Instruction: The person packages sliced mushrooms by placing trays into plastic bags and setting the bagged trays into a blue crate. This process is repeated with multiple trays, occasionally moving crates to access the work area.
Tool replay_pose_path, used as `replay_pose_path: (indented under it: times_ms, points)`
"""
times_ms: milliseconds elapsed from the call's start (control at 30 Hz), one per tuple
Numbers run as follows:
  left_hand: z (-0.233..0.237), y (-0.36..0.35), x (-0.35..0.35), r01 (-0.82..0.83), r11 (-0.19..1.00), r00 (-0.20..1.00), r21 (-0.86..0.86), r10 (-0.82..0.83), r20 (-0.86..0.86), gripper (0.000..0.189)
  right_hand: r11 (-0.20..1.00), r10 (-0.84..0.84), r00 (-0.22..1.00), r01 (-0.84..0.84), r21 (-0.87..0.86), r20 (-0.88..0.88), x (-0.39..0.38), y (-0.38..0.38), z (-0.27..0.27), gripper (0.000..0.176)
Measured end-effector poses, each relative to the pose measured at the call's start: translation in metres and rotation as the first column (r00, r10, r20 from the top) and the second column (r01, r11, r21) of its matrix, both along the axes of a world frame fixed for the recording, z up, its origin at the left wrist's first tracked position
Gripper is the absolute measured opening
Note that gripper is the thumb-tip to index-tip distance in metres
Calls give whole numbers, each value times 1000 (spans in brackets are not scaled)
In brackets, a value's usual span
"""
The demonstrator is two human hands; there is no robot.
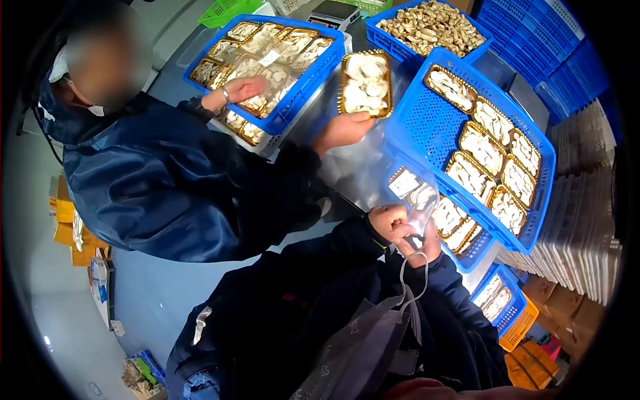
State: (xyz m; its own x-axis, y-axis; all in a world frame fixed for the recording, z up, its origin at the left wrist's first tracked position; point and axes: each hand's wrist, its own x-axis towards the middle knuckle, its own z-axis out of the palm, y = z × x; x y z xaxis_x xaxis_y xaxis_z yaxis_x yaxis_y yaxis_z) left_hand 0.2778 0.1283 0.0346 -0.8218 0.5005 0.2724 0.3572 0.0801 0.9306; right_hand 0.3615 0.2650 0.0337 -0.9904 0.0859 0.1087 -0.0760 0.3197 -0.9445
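Note:
My left hand (389, 223) and my right hand (424, 247) are close together at the near end of a clear plastic bag (427, 215), fingers pinched on its edge. A white label (403, 183) and sliced mushrooms in a brown tray show at the far end of the bag. The bag overlaps the near side of a blue crate (427, 123) that holds several mushroom trays (481, 148). More trays (450, 217) lie in a lower crate just right of my hands.
Across from me a co-worker's hand (343, 131) holds a tray of mushrooms (366, 83); the other hand (241, 89) is over a blue crate (337, 53) of packed trays. Loose mushrooms fill another crate (379, 33). Stacked crates (533, 40) stand right.

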Motion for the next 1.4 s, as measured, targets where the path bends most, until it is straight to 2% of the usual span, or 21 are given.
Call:
replay_pose_path:
  times_ms: [167, 267, 367, 467, 500, 533, 600, 633, 667, 733, 800, 867, 900, 1000, 1100, 1133, 1200, 1233, 1267, 1367, 1400]
  points:
    - [5, -1, 1, -9, 1000, 1000, 5, 9, 5, 31, 999, -18, 1000, 18, 43, 4, 1, -4, 11, 61]
    - [6, -3, 1, 42, 999, 997, -13, -41, 60, 30, 978, 29, 996, -11, 209, -83, -1, 0, 6, 58]
    - [5, -5, 1, 79, 996, 991, -39, -74, 114, 29, 989, 12, 999, -6, 150, -34, 0, -4, 15, 55]
    - [14, -6, -1, 87, 996, 996, -20, -86, 27, 29, 978, 34, 996, -16, 208, -82, -1, -3, 14, 53]
    - [24, -4, -3, 64, 997, 966, 40, -52, -252, 29, 985, 54, 991, -33, 167, -121, -1, -1, 4, 54]
    - [39, -1, -6, 58, 993, 861, 103, 3, -509, 29, 991, 72, 984, -52, 126, -160, -1, 1, -5, 54]
    - [39, -1, -5, 42, 995, 883, 90, 5, -470, 29, 992, 85, 980, -67, 106, -181, 0, 2, -11, 54]
    - [25, -5, -1, 41, 999, 985, 9, -39, -166, 30, 990, 82, 983, -62, 126, -164, 1, 0, -4, 54]
    - [16, -7, 2, 65, 996, 986, -68, -54, 158, 30, 990, 82, 982, -60, 128, -170, 1, 0, -5, 54]
    - [14, -2, 0, -8, 997, 949, 78, 32, -315, 31, 992, 85, 975, -62, 112, -206, 0, 1, -18, 54]
    - [11, -2, 0, -6, 995, 932, 103, 43, -359, 31, 991, 60, 976, -33, 127, -210, 2, 2, -23, 54]
    - [10, -7, -1, 46, 999, 999, 0, -46, 12, 32, 981, 2, 987, 29, 193, -160, -1, -11, 18, 54]
    - [7, -7, -1, 34, 999, 999, 7, -34, 1, 32, 988, 6, 995, 8, 151, -95, -3, -12, 29, 54]
    - [1, -6, 0, 28, 1000, 997, 12, -29, 68, 32, 981, -10, 991, 36, 193, -132, -3, -13, 23, 53]
    - [2, -11, -1, 96, 992, 988, -84, -85, 126, 25, 989, -10, 998, 20, 148, -66, -3, -14, 29, 47]
    - [-15, -10, -1, 110, 991, 994, -74, -111, -11, 20, 989, 10, 998, 0, 147, -67, -3, -13, 25, 44]
    - [-91, -5, -1, 142, 988, 947, -61, -154, -282, 14, 988, 50, 996, -39, 146, -71, -2, -9, 16, 40]
    - [-98, -4, -2, 154, 987, 935, -42, -160, -317, 13, 970, 107, 982, -69, 233, -154, -8, -10, 23, 51]
    - [-104, -4, -3, 166, 986, 921, -24, -164, -352, 13, 976, 84, 989, -57, 212, -121, -6, -9, 18, 46]
    - [-49, -8, -5, 140, 990, 984, -9, -140, -109, 16, 993, 32, 999, -29, 110, -26, -2, -8, 6, 40]
    - [-16, -10, -3, 114, 991, 994, -68, -113, 13, 19, 998, 25, 1000, -25, 50, 2, -3, -11, 12, 42]
